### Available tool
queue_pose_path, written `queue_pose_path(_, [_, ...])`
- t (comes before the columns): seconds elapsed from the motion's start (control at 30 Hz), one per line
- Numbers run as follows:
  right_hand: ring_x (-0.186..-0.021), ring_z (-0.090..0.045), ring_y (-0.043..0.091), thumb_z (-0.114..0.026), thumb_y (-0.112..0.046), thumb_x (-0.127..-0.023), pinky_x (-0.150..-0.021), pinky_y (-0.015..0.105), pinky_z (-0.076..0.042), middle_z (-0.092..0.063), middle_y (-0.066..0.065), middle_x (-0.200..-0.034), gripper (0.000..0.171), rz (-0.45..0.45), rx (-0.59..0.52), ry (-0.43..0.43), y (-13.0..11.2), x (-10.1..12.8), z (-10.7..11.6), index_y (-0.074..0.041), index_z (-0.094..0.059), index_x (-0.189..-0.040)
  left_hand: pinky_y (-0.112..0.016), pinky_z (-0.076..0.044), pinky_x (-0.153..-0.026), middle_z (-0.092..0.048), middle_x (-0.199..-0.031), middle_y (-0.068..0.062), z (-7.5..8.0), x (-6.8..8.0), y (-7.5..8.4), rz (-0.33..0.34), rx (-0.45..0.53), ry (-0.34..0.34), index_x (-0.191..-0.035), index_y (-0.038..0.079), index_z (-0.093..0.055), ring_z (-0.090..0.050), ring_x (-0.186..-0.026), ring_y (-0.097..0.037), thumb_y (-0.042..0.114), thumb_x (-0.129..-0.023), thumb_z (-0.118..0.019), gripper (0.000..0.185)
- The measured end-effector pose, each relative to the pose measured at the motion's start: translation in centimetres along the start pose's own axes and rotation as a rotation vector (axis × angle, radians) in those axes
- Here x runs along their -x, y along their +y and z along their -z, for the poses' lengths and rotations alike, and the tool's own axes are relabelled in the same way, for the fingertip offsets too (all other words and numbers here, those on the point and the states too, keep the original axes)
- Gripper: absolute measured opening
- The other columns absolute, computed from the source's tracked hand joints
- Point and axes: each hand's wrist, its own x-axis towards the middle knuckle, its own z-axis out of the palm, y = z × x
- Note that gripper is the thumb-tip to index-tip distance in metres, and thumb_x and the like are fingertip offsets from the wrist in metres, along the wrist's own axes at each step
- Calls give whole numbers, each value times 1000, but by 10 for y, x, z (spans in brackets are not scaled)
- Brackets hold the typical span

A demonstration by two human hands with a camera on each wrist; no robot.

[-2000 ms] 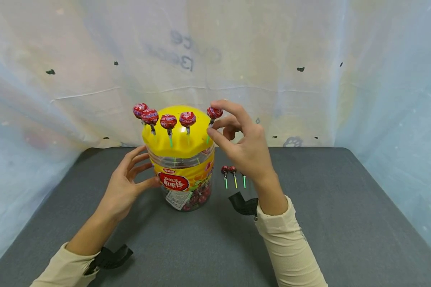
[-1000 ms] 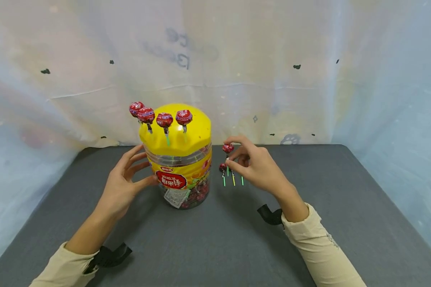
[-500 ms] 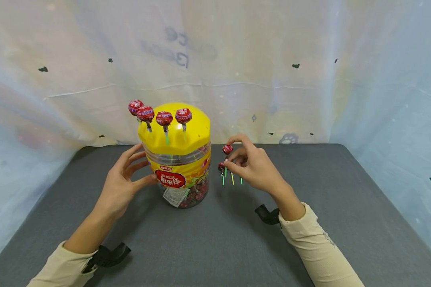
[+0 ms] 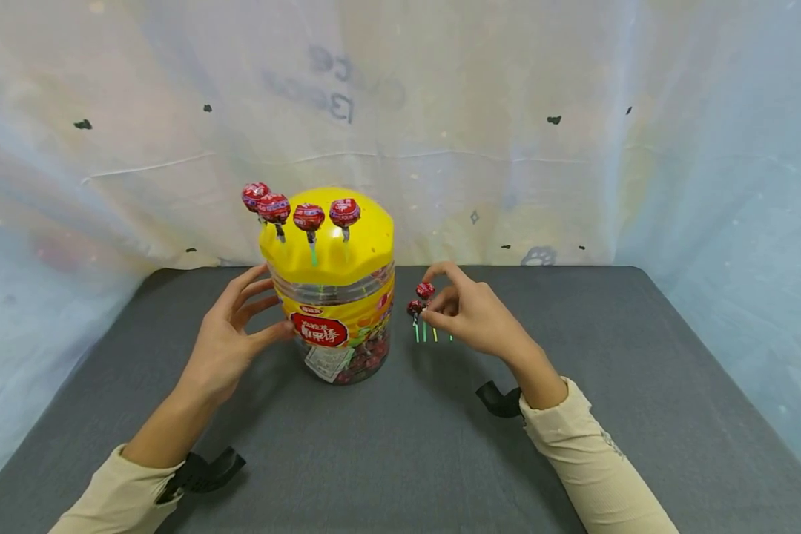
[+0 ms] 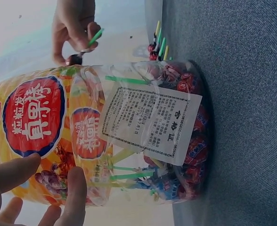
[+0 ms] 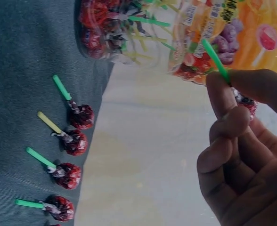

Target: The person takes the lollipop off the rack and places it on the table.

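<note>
— Hands first: where are yours?

— Your left hand (image 4: 230,348) rests with straight fingers against the jar (image 4: 334,297) at its nine o'clock, likely steadying it. Your right hand (image 4: 470,315) pinches a lollipop (image 4: 425,291) by its stick, at the jar's three o'clock, just over the table (image 4: 400,445).

— Why so low?

— It hangs above a row of lollipops (image 6: 70,160) lying side by side, probably to join them.

— Anything in the way?

— Four lollipops (image 4: 308,216) stand in the yellow lid (image 4: 367,245), well apart from your right hand.
</note>
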Motion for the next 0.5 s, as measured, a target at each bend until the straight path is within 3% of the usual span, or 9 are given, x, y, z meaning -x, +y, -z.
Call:
queue_pose_path(0.27, [-82,-71,12,-72,-18,-92,-72,31,-56,-76,0,-93,43,-89,-4,-86,9,-3,-8,-19,-48,-128,-14,-54,-85,-37,-153,-14,-1,0,-1,-10,-5,6,-156,34,-29,-43,-135,-35,8,-91,-71,82])
queue_pose_path(0.5, [-75,-67,9,-72,-16,-91,-68,29,-52,-76,0,-91,44,-113,19,-131,20,-7,-17,-15,-48,-128,-14,-54,-85,-37,-153,-14,-1,0,-2,-9,-12,7,-156,34,-29,-43,-135,-34,8,-91,-71,82])
